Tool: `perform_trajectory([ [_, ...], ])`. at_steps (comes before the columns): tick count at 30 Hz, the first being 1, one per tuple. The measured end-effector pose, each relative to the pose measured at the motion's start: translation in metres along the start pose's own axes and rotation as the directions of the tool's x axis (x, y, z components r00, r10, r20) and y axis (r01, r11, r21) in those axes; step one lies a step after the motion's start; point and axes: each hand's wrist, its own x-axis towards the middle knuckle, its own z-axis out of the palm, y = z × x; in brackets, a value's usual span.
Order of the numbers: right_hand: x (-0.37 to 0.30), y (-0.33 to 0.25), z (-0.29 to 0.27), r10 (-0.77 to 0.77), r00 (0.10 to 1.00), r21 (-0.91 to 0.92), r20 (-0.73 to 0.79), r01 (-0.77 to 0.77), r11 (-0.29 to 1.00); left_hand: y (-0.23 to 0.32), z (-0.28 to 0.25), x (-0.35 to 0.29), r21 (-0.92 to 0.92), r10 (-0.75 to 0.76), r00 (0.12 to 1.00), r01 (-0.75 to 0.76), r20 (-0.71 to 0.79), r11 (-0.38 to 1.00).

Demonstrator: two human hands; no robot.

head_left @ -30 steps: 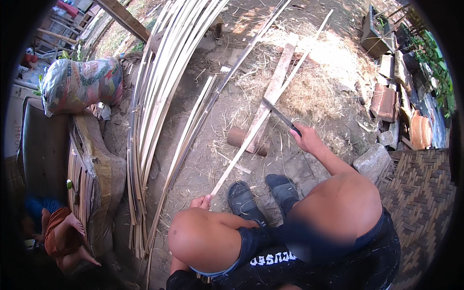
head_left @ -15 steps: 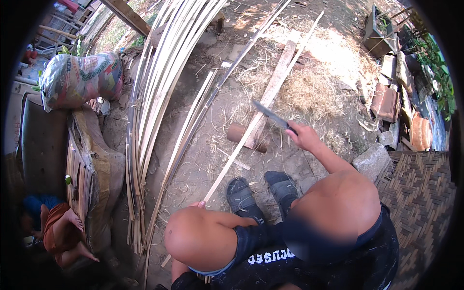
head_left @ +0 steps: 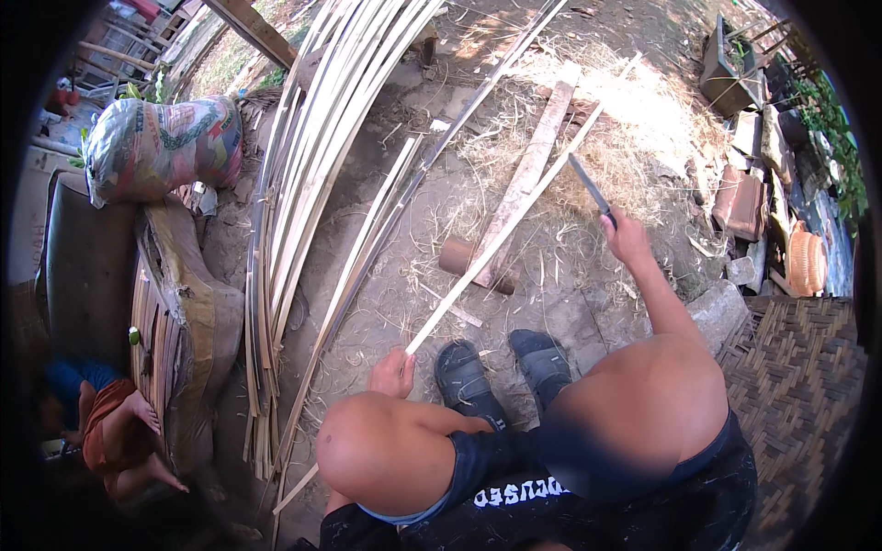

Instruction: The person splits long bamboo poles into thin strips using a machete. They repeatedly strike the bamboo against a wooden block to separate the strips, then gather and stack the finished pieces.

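My left hand (head_left: 393, 374) is closed around a long pale bamboo strip (head_left: 508, 230) beside my left knee. The strip slants up to the far right, across a weathered plank (head_left: 536, 165). One end of that plank lies on a short brown log (head_left: 459, 256). My right hand (head_left: 628, 237) grips the handle of a knife (head_left: 590, 185), its blade pointing up and left. A gap separates the blade from the strip. Behind my left knee part of the strip is hidden, and a pale end shows below it.
Many long split bamboo strips (head_left: 312, 165) lie on the left, with dark-edged ones (head_left: 404, 197) nearer me. Shavings (head_left: 606, 174) cover the ground ahead. A stuffed sack (head_left: 161, 151) rests at far left, near another person's legs (head_left: 129, 427). A stone (head_left: 721, 312) and woven mat (head_left: 799, 367) are at right.
My right hand has moved the knife away from the strip, to the right and farther out. My left hand has come forward from behind the knee, and the strip has shifted forward with it.
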Motion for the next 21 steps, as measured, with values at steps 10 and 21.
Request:
perform_trajectory([
  [10, -0.076, -0.066, 0.023, -0.345, 0.926, 0.150, 0.153, 0.323, 0.934, -0.037, -0.020, -0.059, 0.182, -0.288, 0.953, 0.268, 0.096, 0.946],
  [21, -0.089, -0.062, 0.046, -0.415, 0.906, 0.138, 0.085, 0.402, 0.905, -0.005, 0.005, 0.033, -0.433, -0.082, 0.938, 0.231, 0.335, 0.871],
])
